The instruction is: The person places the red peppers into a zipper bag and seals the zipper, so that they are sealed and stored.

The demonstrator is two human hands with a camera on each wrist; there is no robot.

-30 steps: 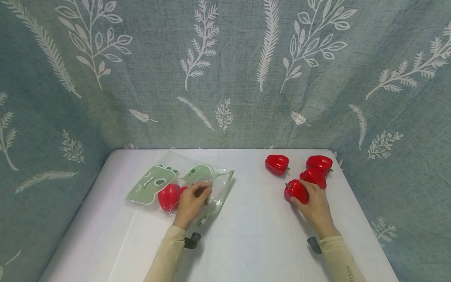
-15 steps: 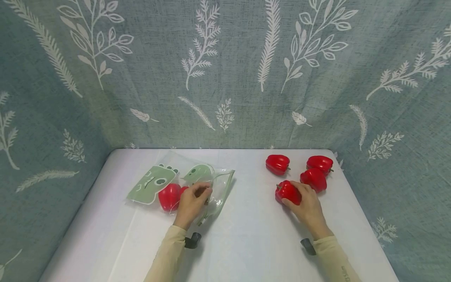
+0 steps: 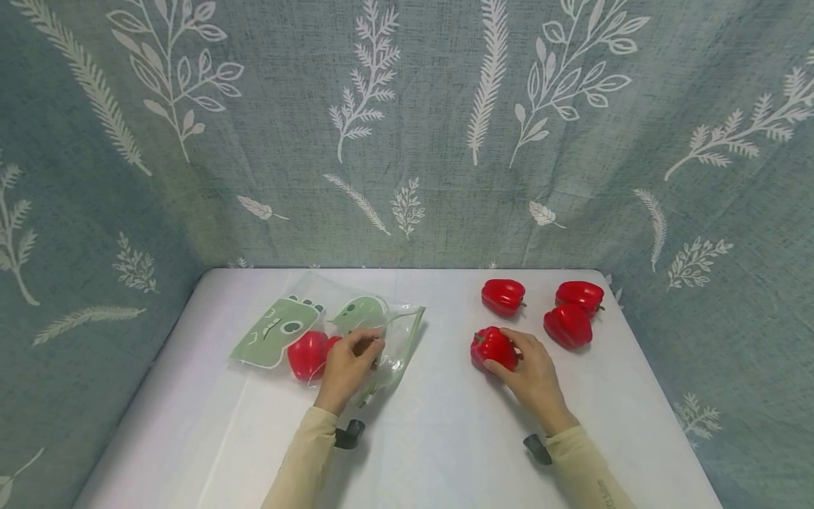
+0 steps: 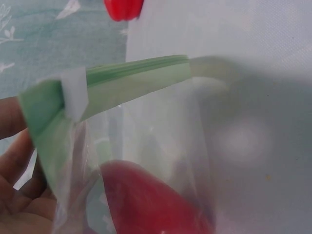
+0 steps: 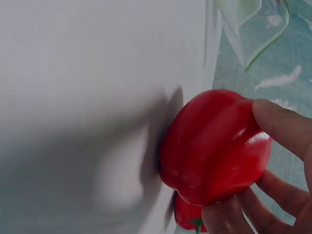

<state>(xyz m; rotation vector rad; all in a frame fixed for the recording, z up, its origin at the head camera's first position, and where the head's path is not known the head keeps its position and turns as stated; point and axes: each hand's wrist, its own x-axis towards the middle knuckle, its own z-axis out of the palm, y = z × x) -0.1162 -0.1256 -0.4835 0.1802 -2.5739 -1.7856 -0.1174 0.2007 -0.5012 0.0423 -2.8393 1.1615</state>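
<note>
A clear zip bag (image 3: 407,346) with green cartoon dinosaur prints lies on the left of the table, its mouth facing right. My left hand (image 3: 348,366) pinches it near the mouth; the left wrist view shows the green zip strip (image 4: 139,78) standing apart, with curled fingers behind it. Inside the bag are red bell peppers (image 3: 308,355), one of them partly hidden by that hand. My right hand (image 3: 534,375) grips another red bell pepper (image 3: 492,348) between thumb and fingers. Its stem end points left, close over the table in the right wrist view (image 5: 214,151).
Toward the back right lie more red bell peppers: a single one (image 3: 504,297), and two touching each other, one (image 3: 579,295) behind the other (image 3: 568,326). The white table (image 3: 439,438) ends at a patterned green curtain (image 3: 445,212) on the back and sides.
My right hand has carried its bell pepper leftward, away from the two touching ones. My left hand and the bag stay where they were.
</note>
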